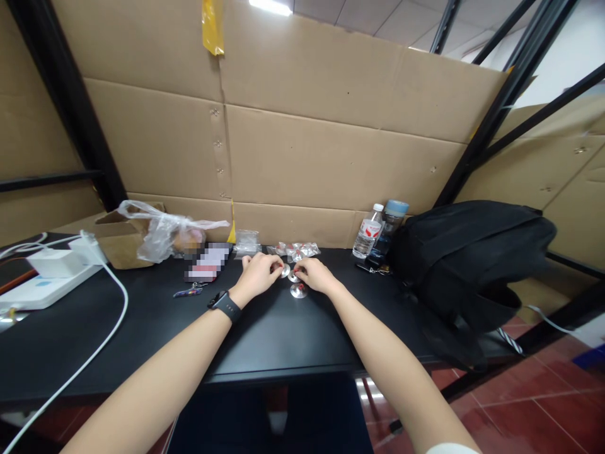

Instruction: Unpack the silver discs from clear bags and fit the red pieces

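Three small silver metal discs with red knobs stand close together on the black table. My left hand (258, 276), with a dark watch on its wrist, pinches the red knob of the left disc (285, 271). The fingers of my right hand (317, 275) are closed at the red part of the middle disc (293, 276), partly hiding it. Nearest to me, untouched by either hand, lies the front disc (297, 292). Just behind my hands are shiny clear packets (302, 251) with red bits in them.
Clear plastic bags (247, 242), a phone (210, 261) and a cardboard box (118, 236) are left of my hands. A white power strip (51, 287) trails a cable. To the right stand a water bottle (367, 233), a blue-lidded bottle (394, 221) and a black backpack (472, 258). Cardboard (331, 157) walls the back.
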A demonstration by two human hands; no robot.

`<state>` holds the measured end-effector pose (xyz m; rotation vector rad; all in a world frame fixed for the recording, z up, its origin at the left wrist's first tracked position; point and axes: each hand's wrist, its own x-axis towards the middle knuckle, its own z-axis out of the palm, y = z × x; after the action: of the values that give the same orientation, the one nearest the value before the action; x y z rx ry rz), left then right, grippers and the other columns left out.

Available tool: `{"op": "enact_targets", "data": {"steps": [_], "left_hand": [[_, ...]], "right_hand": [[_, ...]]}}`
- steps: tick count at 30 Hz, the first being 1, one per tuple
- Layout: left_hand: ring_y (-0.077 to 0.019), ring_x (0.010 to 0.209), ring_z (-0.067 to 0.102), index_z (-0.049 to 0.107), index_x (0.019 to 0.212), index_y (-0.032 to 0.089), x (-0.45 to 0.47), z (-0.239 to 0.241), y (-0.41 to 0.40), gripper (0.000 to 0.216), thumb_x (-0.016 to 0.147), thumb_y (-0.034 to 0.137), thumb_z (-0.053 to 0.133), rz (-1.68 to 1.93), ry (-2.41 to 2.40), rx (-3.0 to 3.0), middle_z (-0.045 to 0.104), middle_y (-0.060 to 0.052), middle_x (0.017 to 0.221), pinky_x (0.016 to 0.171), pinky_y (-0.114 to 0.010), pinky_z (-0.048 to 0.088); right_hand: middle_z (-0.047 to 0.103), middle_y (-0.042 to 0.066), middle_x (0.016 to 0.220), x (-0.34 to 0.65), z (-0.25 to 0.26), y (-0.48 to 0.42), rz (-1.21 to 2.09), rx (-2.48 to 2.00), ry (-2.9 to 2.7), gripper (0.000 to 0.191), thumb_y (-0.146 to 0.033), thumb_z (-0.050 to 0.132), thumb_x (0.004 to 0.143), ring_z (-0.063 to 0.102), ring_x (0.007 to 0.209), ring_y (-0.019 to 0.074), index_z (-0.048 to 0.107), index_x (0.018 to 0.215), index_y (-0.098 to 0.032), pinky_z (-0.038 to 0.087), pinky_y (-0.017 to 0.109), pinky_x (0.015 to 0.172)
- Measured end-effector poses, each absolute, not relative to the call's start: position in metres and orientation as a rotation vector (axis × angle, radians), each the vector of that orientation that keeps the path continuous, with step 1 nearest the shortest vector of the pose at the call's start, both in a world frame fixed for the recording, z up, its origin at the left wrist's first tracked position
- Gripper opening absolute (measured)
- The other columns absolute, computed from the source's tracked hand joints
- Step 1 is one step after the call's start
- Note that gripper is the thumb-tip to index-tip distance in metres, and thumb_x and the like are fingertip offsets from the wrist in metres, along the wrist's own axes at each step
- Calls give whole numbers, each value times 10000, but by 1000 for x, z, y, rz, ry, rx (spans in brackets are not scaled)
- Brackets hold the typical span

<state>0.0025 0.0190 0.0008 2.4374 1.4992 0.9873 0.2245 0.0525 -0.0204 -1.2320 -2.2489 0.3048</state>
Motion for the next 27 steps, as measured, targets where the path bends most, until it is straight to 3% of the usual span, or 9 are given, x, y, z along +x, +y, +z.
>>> {"op": "enact_targets", "data": {"steps": [3,9,15,20,23,27], "left_hand": [[-270,984,636,726,899,284,1,3,20,174,909,357,569,993,1564,2349,768,-16,889,939,-445,306],[-246,971,696,719,939,283,0,6,24,180,893,411,602,1138,1555,2045,785,-1,938,921,-407,397],[-232,1005,709,719,952,262,4,1,27,206,876,424,618,1204,1381,1977,787,-17,956,938,-373,455],[-225,971,718,729,954,263,5,0,24,225,870,440,617,1184,1352,1989,786,-15,933,934,-364,468],[-226,958,720,738,959,270,5,0,22,227,860,441,627,1157,1359,2000,786,-8,922,930,-364,468],[-225,942,719,747,969,277,6,2,20,236,859,446,625,1136,1372,2009,784,-2,902,926,-366,466]], "right_hand": [[735,40,798,222,-14,52,522,-1130,-2048,82,-231,663,843,645,685,161,725,869,-184,486,276,691],[749,68,857,217,1,46,784,-922,-1663,227,-382,711,804,705,770,191,684,869,-166,546,315,763],[727,53,842,199,-1,32,957,-955,-1589,303,-441,738,781,719,801,204,657,907,-177,559,271,628],[705,51,991,193,-2,28,1073,-909,-1550,303,-433,751,783,722,805,165,644,925,-187,601,264,658],[695,53,1086,197,-1,29,1149,-860,-1574,370,-415,755,794,723,752,135,662,1097,-224,608,262,669],[721,69,1048,204,5,27,1220,-873,-1651,483,-397,760,803,731,779,154,671,1242,-218,611,284,724]]}}
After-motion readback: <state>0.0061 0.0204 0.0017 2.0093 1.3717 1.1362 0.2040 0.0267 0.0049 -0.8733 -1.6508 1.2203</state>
